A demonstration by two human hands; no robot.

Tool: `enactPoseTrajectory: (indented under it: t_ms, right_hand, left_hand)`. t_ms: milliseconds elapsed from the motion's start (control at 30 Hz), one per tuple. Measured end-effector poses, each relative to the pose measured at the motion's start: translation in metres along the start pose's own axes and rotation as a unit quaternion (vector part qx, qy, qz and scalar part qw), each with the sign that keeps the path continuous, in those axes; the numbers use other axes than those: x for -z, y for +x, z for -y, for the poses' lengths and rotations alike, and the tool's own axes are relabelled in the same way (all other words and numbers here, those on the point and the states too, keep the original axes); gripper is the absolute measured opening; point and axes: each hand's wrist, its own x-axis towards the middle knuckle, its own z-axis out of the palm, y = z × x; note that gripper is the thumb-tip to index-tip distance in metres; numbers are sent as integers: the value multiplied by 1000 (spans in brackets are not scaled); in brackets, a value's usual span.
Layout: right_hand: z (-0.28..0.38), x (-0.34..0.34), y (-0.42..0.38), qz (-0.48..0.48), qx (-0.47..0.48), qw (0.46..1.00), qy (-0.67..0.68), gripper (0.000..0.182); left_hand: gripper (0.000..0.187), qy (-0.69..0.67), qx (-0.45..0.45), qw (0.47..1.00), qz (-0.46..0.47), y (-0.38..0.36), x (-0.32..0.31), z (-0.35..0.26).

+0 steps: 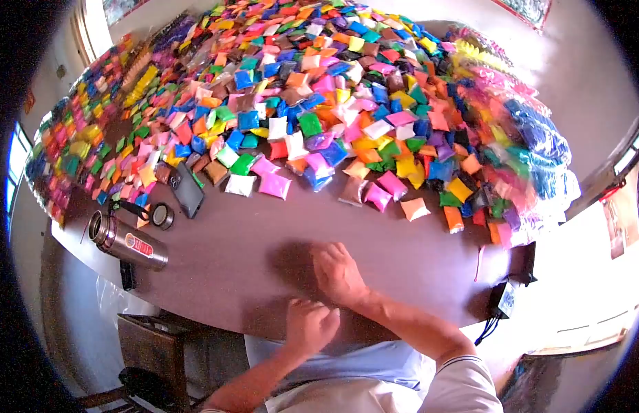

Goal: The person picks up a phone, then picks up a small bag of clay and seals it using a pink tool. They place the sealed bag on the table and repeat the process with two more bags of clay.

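Note:
My right hand [338,274] is over the bare front part of the brown table [230,230], fingers curled into a loose fist. Closer to my body, my left hand [311,327] is at the table's near edge, also curled closed with the thumb on its right side. No object shows in either hand, though the palms are turned away from view. Beyond them lies a large heap of small, brightly coloured packets [309,124]. A pink packet [274,185] and a peach packet [415,208] are among those closest to my hands, apart from both.
On the left stand a steel thermos [130,242] lying on its side, its round lid [162,216] and a dark phone-like slab [187,191]. A small box with cables [504,300] is at the right edge. A wooden chair [152,351] stands lower left.

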Motion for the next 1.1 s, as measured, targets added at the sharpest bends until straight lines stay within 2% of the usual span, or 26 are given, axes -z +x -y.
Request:
enactPoseTrajectory:
  t_ms: [67,100,133,167,233,267,333,367,433,500,533,667,733,800,867,900,967,1033,1100]
  right_hand:
    - [-7,0,-1,-41,-44,998,34,21]
    - [-12,-3,-2,-101,-81,989,75,17]
    - [-16,-5,-3,-161,-116,973,117,13]
    - [-20,-5,-5,-166,-118,972,116,13]
    - [-24,-5,-8,-162,-230,939,198,12]
    - [-27,-5,-8,-166,-231,938,198,12]
    - [-31,-5,-8,-194,-287,892,290,13]
    - [-32,-8,-8,-198,-290,891,289,13]
    - [-33,-11,-6,-216,-219,933,185,12]
    - [-29,-8,-2,-234,-195,935,179,10]
    - [-28,-6,0,-241,-196,934,177,9]
    - [-27,-5,0,-249,-215,927,177,7]
    - [-27,-3,1,-253,-226,920,194,9]
    - [-30,-2,1,-250,-210,932,156,9]
    - [-29,-2,2,-248,-220,931,151,9]
    - [-29,-1,2,-242,-226,931,153,10]
    - [-28,1,0,-219,-227,937,149,10]
    - [-29,4,3,-195,-219,945,149,11]
    - [-26,3,2,-221,-215,936,169,14]
  left_hand:
    - [32,-18,10,999,39,12,3,4]
    - [33,-39,24,996,72,20,4,4]
    - [34,-112,110,983,93,31,8,-1]
    - [36,-111,119,979,121,38,6,10]
    - [35,-243,169,943,152,57,5,19]
    - [34,-292,219,919,149,67,4,23]
    - [30,-378,312,862,130,90,2,32]
    - [29,-391,329,852,115,102,6,36]
    - [27,-559,365,742,67,117,-4,61]
    - [29,-646,390,644,127,130,1,79]
    - [31,-666,394,614,155,133,2,84]
    - [33,-686,362,585,238,135,3,100]
    - [33,-696,353,576,244,137,3,98]
    - [33,-707,343,566,250,135,2,96]
    - [30,-664,313,640,228,128,-1,92]
    - [30,-667,312,637,230,126,0,86]
    - [29,-545,273,763,216,122,3,68]
    - [27,-527,249,784,214,124,7,58]
    - [25,-467,217,821,245,122,9,60]
